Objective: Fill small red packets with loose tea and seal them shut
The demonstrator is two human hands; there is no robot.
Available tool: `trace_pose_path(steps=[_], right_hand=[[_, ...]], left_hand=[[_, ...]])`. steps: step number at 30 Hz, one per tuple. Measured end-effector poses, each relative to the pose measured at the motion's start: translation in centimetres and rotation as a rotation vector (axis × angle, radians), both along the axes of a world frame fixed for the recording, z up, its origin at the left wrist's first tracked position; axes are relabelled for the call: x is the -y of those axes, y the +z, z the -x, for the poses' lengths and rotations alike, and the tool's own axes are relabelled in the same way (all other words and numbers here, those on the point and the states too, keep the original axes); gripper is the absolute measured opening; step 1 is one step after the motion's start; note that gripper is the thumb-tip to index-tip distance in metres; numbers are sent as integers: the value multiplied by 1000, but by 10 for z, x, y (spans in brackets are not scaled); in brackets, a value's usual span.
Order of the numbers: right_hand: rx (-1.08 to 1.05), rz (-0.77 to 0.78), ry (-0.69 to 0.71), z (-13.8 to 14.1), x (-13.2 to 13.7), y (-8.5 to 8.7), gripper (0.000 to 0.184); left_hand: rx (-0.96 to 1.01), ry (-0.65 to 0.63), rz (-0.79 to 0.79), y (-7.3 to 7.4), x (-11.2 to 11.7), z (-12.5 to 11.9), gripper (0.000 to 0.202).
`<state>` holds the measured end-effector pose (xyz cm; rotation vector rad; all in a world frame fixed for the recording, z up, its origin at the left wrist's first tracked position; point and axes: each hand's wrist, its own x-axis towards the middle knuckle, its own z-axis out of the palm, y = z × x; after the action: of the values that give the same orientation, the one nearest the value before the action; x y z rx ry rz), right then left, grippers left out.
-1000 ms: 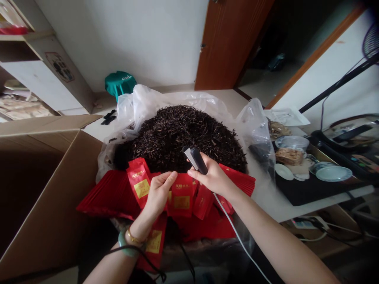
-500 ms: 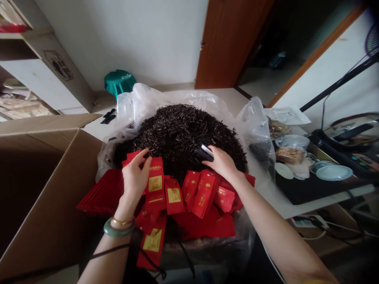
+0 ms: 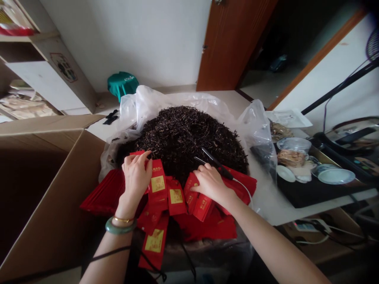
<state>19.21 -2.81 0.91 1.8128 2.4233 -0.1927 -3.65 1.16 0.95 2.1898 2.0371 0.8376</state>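
Note:
My left hand is closed on the upper end of a red packet with a gold label. Its fingertips are partly hidden behind the hand. My right hand bends over a bunch of red packets, thumb on their face and fingers curled at the top edge. Beyond that hand, a black flat iron with a white cable lies spread on dark loose tea leaves. More red packets stand in a tight row to the left of my left hand.
A clear plastic bag surrounds the tea. An open cardboard box stands at left. At right, a table holds bowls and a bagged item. A power strip with cables sits below.
My right hand has let go of the flat iron on the tea and moved down-left onto the red packets. My left hand stays at its packet; the view shifts slightly.

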Motion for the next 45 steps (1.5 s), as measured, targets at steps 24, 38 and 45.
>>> trace_pose_path(steps=[24,38,45], right_hand=[[-1059,52,-263,-50,0,46,14],[-707,-561,529,5,27,21,20],[-675,-605,97,-7,13,10,60]], left_hand=[[223,-146,-228,9,14,-14,28],[1321,-296,645,9,49,-58,40],[1234,-443,758,8,54,-64,44]])
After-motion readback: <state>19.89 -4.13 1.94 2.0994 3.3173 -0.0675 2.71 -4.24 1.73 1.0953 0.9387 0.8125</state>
